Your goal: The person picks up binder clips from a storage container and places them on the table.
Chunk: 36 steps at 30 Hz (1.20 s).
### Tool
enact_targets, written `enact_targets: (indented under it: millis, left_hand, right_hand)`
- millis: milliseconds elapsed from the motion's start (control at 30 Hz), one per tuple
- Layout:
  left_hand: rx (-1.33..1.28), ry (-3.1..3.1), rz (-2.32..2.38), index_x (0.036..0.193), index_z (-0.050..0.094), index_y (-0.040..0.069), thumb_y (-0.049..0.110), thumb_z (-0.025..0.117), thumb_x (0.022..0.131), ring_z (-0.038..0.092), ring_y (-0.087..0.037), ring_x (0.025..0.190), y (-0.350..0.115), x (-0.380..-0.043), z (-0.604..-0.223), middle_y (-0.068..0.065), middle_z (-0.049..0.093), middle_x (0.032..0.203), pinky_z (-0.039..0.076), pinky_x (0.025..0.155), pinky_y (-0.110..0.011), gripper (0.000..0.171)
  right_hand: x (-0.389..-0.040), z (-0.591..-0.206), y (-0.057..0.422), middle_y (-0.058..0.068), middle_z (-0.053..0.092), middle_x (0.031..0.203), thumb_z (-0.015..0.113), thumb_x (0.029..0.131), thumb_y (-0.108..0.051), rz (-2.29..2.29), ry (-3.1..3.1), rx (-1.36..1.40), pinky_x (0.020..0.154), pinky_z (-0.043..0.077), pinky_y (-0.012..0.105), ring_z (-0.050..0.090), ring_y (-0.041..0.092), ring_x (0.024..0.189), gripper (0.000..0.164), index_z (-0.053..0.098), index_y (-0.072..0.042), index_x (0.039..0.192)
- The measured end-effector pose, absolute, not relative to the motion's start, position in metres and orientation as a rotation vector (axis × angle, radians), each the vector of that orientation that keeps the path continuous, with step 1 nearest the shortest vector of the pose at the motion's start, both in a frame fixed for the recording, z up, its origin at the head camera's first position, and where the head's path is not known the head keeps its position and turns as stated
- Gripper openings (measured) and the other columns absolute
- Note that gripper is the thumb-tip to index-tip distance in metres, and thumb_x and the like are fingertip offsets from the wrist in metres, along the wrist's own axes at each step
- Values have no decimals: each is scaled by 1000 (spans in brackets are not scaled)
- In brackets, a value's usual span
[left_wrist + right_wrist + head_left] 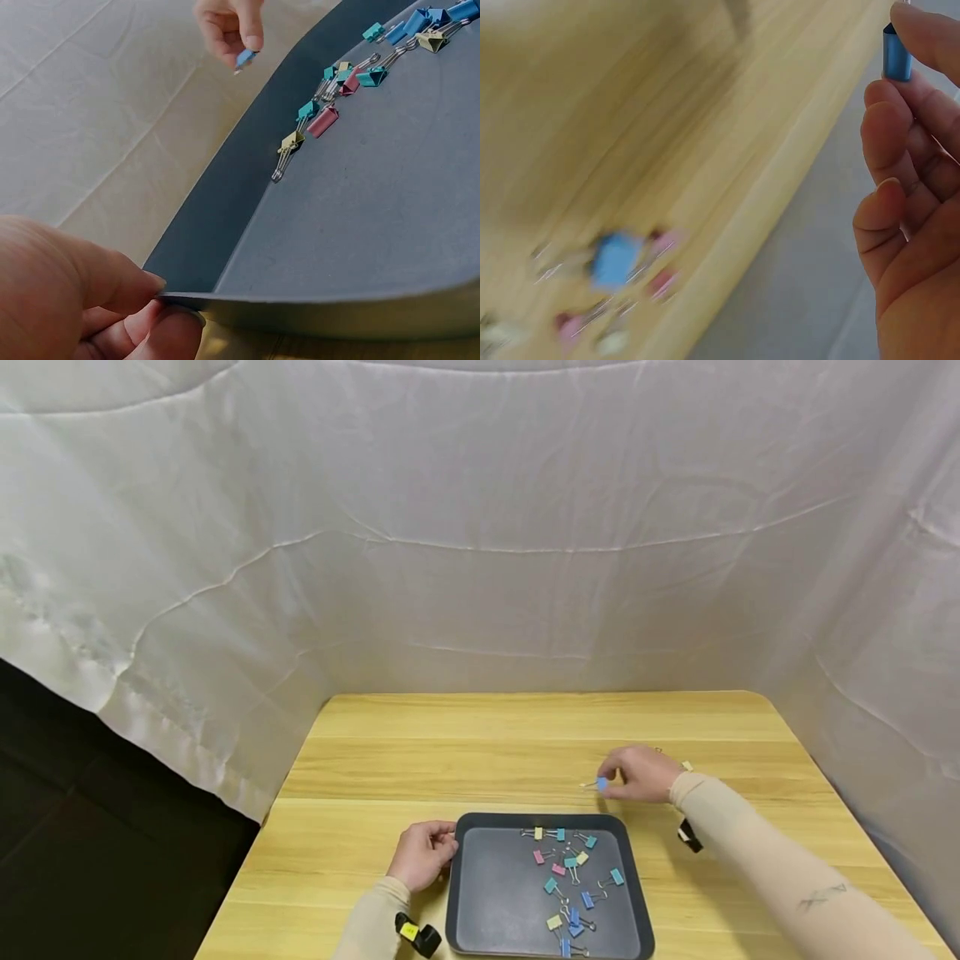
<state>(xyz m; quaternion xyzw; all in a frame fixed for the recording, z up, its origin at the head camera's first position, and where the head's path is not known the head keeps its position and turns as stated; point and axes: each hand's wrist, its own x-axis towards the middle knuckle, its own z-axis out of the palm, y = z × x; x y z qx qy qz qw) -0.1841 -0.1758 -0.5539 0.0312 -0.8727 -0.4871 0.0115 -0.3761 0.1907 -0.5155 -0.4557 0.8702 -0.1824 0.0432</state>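
My right hand [643, 774] pinches a small blue binder clip [602, 783] between thumb and fingers, above the table beyond the tray's far right corner. The same blue clip shows near the top of the right wrist view, one end tucked under the thumb. My left hand [423, 856] holds the dark grey tray [487, 893] at its left rim; in the left wrist view the thumb and fingers pinch the rim [247, 298]. On the tray's right half lie several binder clips, among them a teal clip [617, 877], a pink clip [323, 121] and a yellow clip [554, 922].
More clips lie on the wooden table [375, 760], partly hidden behind the right hand; in the right wrist view they are blurred, with a blue clip [615, 260] among pink and pale ones. Whitish fabric [525, 610] hangs around the table's back and sides.
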Motion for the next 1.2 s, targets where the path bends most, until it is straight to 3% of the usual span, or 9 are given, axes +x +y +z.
enact_targets:
  millis: [233, 367, 700, 1200]
  left_hand:
    - [108, -2717, -1532, 112, 65, -10, -3, 61, 86, 57, -10, 59, -176, -183, -553, -4, 62, 77, 50, 50, -25, 28]
    - [109, -2717, -1535, 112, 65, -10, -3, 62, 86, 56, -10, 60, -176, -183, -552, -4, 62, 78, 49, 50, -25, 28]
    - [93, -2720, -1535, 113, 64, -10, -3, 61, 85, 56, -12, 61, -178, -182, -552, -6, 62, 79, 49, 50, -25, 29]
    - [97, -2724, -1491, 111, 65, -10, -3, 61, 84, 56, -11, 60, -183, -180, -550, -5, 62, 78, 49, 50, -25, 28]
  right_hand:
    - [-402, -535, 247, -13, 58, 76, 73, 85, -30, -618, 2754, -1057, 58, 43, 25, 47, 5, 59, 13, 72, -19, 92]
    - [-408, -543, 278, -10, 56, 69, 72, 86, -30, -650, 2759, -945, 56, 41, 27, 45, 7, 56, 12, 69, -18, 85]
    - [-408, -560, 343, -6, 65, 83, 71, 86, -35, -717, 2770, -735, 63, 47, 32, 57, 11, 71, 25, 72, -12, 96]
    - [-397, -580, 373, -5, 63, 78, 73, 84, -38, -699, 2853, -631, 62, 44, 33, 52, 12, 68, 29, 71, -10, 90]
